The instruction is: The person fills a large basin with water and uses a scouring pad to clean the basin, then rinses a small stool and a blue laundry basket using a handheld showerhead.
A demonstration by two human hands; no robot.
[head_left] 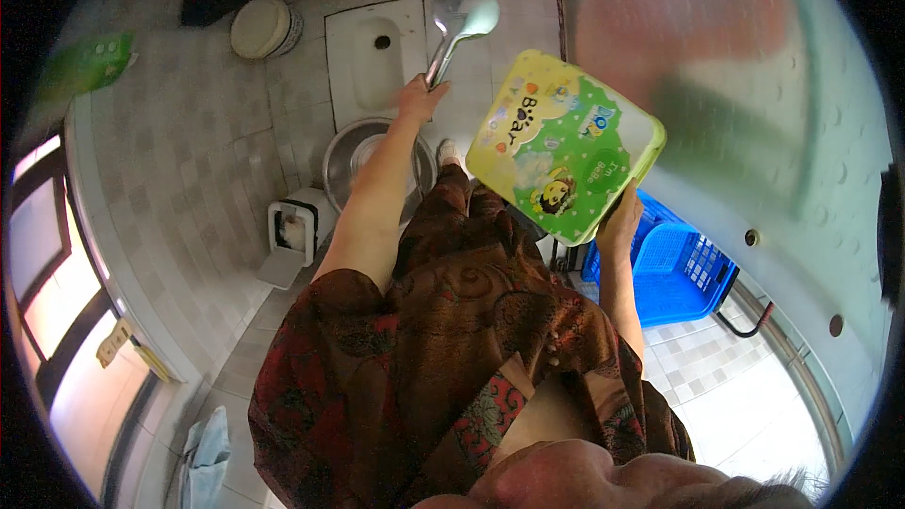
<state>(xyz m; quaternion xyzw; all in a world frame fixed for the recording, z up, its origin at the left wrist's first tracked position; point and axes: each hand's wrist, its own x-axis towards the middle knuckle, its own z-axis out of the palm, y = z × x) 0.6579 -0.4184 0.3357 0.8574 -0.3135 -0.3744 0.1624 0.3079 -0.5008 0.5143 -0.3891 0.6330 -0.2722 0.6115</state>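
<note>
My left hand point(420, 100) grips the handle of a shiny metal ladle point(463, 14), with its round bowl pointing away from me. Below that forearm stands a wide metal basin point(341, 166), partly covered by the arm. My right hand point(621, 220) holds a square green and yellow plastic stool or box point(558, 145) by its near right edge. Cartoon pictures and writing cover the face turned up to me. Its underside is hidden, and so are most of the fingers beneath it.
A white squat toilet point(375, 78) is set in the tiled floor ahead. A lidded bucket point(260, 27) stands farther left, and a small open white box point(291, 233) is near the left wall. To the right are a blue plastic basket point(672, 283) and a frosted glass panel point(763, 148).
</note>
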